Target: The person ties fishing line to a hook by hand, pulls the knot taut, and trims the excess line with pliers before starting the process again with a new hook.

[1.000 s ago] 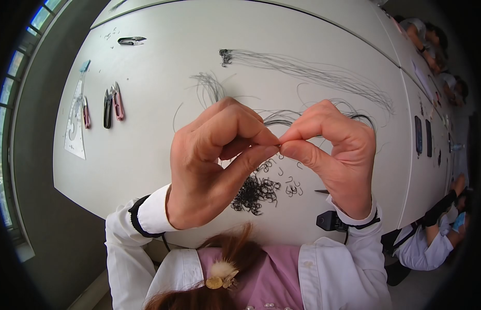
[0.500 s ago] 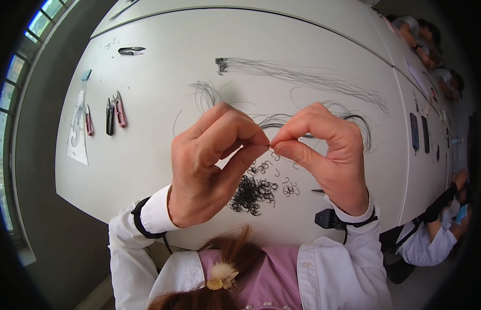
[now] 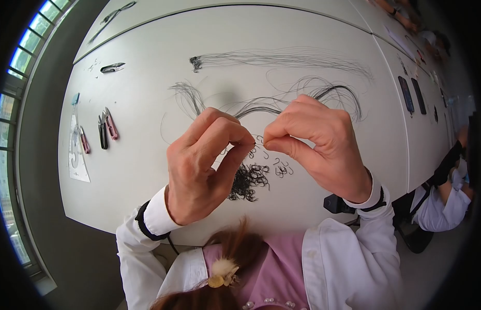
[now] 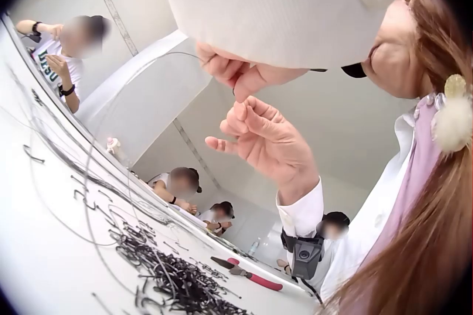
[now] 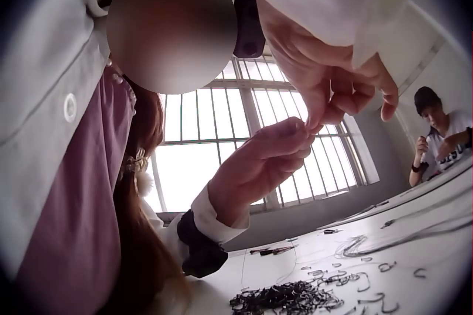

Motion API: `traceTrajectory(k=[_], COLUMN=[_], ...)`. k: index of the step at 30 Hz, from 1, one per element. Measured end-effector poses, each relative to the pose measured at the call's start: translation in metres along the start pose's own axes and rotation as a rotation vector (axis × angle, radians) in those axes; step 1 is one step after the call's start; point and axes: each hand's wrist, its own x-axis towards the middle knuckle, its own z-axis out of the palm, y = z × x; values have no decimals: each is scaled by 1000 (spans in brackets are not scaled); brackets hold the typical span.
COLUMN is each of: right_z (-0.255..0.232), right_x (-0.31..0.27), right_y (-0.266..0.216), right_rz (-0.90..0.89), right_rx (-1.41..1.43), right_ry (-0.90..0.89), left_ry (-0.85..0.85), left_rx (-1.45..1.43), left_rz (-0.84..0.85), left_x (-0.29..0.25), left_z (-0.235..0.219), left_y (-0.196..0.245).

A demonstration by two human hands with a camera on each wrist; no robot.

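Observation:
Thumb and fingers of the left hand [image 3: 204,168] pinch a tiny dark piece, possibly a hook, mostly hidden by the fingertips. The right hand [image 3: 320,147] pinches close beside it, a small gap between the two hands' tips; a thin strand [image 4: 235,95] shows there in the left wrist view. From the left hand a long thin line [image 4: 133,79] arcs down to the table. Below the hands lies a pile of black hooks [image 3: 245,181], with loose hooks [image 3: 283,168] to its right. Curved dark strands [image 3: 258,106] lie beyond the hands.
A bundle of long strands [image 3: 292,58] with hooks at one end lies farther back. On the left are several snips [image 3: 102,132] and a clear set square [image 3: 77,160]. Phones [image 3: 406,95] lie at the right, where other people sit.
The fingertips, nearly touching before, now stand slightly apart, the right hand having drawn off to the right. The head view has also shifted, so the table appears moved.

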Motion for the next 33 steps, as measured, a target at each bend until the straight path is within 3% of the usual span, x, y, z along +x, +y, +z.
traceTrajectory(k=[3,6,9,11,14,21,23,27,29,31,33], right_z=[-3,-17,-40,-57,-57,-30,-22,-25,-37,-44,-44], right_x=[-8,-22,-45,-72,-108,-139,-142,-137,-124,-105,-91], right_y=[0,4,10,26,31,45,59,64,47,23,9], right_rz=[5,21,161,176,336,299,217,219,534,477,243], right_rx=[-19,-43,-108,-428,-545,-666,-854,-766,-275,-228,-315], right_ry=[36,-47,-22,-311,-342,-152,-129,-13,57,50,63], left_ry=[-29,3,48,38,25,-3,-6,8,6,-1,-7], left_rx=[23,-45,-82,-74,-76,-90,-86,-118,-123,-141,-132], left_rz=[3,-62,-31,-15,-60,-81,-75,-77,-78,-82,-89], left_x=[-1,-4,-5,-5,-4,-6,-7,-8,-8,-7,-7], left_z=[1,3,5,6,7,8,9,9,9,9,7], left_y=[3,3,-1,-3,-3,-3,-2,-1,-1,-1,-1])
